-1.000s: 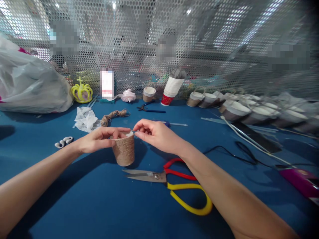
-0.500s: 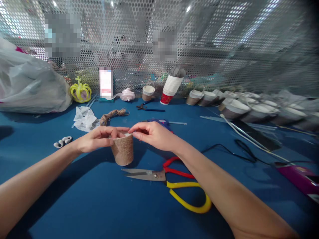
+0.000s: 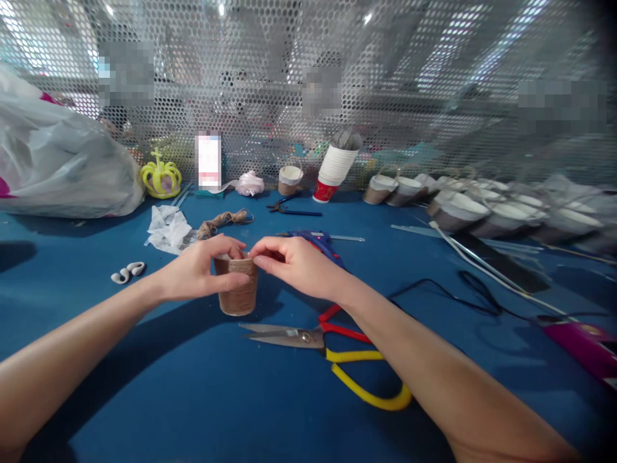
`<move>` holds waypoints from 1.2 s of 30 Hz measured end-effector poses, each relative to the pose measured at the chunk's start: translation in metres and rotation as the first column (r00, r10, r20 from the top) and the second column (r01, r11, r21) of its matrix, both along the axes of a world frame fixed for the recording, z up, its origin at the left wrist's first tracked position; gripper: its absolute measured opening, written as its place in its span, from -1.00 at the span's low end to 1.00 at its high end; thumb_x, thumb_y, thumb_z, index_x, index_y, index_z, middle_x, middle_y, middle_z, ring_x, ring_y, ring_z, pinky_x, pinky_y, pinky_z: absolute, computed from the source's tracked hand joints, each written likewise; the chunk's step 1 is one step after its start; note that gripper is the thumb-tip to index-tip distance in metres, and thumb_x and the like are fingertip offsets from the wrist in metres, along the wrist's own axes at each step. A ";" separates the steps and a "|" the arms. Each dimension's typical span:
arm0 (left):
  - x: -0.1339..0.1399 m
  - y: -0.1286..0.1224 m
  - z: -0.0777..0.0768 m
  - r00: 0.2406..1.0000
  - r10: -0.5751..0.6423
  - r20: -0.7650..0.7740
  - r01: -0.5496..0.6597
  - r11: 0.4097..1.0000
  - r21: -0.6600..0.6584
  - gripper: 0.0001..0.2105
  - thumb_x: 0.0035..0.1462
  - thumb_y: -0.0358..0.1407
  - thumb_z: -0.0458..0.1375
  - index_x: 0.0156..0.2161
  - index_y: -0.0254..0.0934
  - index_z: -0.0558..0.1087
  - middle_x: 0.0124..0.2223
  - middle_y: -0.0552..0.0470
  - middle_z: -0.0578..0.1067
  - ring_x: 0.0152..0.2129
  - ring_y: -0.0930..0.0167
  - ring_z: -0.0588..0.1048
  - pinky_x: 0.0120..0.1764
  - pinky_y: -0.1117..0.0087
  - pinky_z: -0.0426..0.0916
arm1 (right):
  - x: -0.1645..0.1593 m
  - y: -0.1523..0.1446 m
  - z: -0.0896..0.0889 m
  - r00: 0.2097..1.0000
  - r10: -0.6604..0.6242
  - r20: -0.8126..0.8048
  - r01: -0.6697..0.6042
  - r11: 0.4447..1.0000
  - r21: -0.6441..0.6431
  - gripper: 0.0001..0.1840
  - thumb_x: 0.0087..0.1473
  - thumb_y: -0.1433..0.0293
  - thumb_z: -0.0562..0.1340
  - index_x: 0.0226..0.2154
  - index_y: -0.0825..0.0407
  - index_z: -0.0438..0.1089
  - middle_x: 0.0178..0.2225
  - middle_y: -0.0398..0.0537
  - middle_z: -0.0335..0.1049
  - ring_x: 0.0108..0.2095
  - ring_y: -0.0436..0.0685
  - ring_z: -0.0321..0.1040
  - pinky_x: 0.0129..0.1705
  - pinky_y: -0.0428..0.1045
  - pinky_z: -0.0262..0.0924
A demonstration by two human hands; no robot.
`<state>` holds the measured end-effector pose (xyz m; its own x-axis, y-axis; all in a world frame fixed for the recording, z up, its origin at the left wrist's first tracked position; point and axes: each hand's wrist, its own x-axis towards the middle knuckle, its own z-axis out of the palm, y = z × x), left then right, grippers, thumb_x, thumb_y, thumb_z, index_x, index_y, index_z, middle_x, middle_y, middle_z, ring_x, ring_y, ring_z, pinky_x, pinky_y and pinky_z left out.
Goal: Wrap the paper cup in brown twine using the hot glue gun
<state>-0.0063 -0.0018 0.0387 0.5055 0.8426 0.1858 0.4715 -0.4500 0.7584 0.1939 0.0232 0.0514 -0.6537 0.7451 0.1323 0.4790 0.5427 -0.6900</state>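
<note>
A paper cup wrapped in brown twine [image 3: 237,297] is upright in front of me, above or on the blue table. My left hand [image 3: 205,267] grips its left side, thumb across the outside and fingers inside the rim. At the right edge of the rim, my right hand [image 3: 289,260] has thumb and forefinger pinched together; what lies between them is too small to make out. Large scissors [image 3: 306,336] with red and yellow handles lie nearer to me, blades pointing left. Behind the right hand lies a blue glue gun [image 3: 315,241], partly hidden.
A twine bundle [image 3: 224,222], white scraps [image 3: 168,228] and pliers [image 3: 294,209] lie behind the hands. Stacked paper cups [image 3: 333,168] lean against the mesh. Several twine-covered cups [image 3: 457,212] stand right, near a dark phone [image 3: 501,260] and cables. A plastic bag [image 3: 62,161] sits left.
My left thumb has moved right across the cup's outside, and the left fingers now curl over the rim. The right hand stays pinched at the rim. The view has shifted slightly.
</note>
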 end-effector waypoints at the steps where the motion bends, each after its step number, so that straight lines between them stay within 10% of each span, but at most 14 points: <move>1: 0.003 -0.002 -0.001 0.999 0.039 -0.014 -0.039 0.999 -0.007 -0.77 -0.02 -0.18 0.13 -0.37 -0.34 0.33 -0.21 -0.10 0.46 -0.29 0.34 0.43 -0.32 0.40 0.33 | -0.001 -0.001 0.000 1.000 -0.003 0.002 0.003 1.000 0.006 -0.83 0.06 0.44 0.10 -0.33 0.10 0.40 -0.53 -0.17 0.30 -0.53 -0.06 0.14 -0.45 -0.10 0.04; 8: 0.006 -0.004 -0.001 0.995 0.095 -0.001 -0.095 0.994 -0.059 -0.79 0.02 -0.20 0.09 -0.46 -0.34 0.35 -0.43 0.03 0.44 -0.47 0.46 0.37 -0.38 0.45 0.28 | -0.004 -0.010 0.003 1.000 -0.002 0.010 0.002 0.999 0.044 -0.79 0.07 0.44 0.08 -0.29 0.10 0.41 -0.48 -0.14 0.36 -0.50 -0.05 0.20 -0.43 -0.10 0.07; 19: 0.003 0.001 -0.014 0.967 0.020 0.255 0.014 0.991 -0.131 -0.82 0.03 -0.23 0.14 -0.45 -0.35 0.37 -0.23 -0.09 0.50 -0.24 0.33 0.43 -0.15 0.31 0.30 | 0.006 -0.012 0.019 0.994 -0.089 0.061 0.090 0.996 -0.002 -0.79 0.06 0.37 0.11 -0.27 0.11 0.37 -0.52 -0.14 0.35 -0.53 -0.06 0.24 -0.50 -0.14 0.08; 36: 0.005 -0.004 -0.003 0.996 0.072 0.059 -0.067 0.995 -0.079 -0.85 0.03 -0.26 0.09 -0.39 -0.33 0.35 -0.34 0.00 0.48 -0.36 0.40 0.41 -0.28 0.40 0.29 | 0.000 -0.013 0.009 0.999 -0.020 0.031 0.020 1.000 -0.013 -0.86 0.05 0.42 0.10 -0.37 0.08 0.35 -0.58 -0.21 0.27 -0.57 -0.08 0.13 -0.49 -0.12 0.03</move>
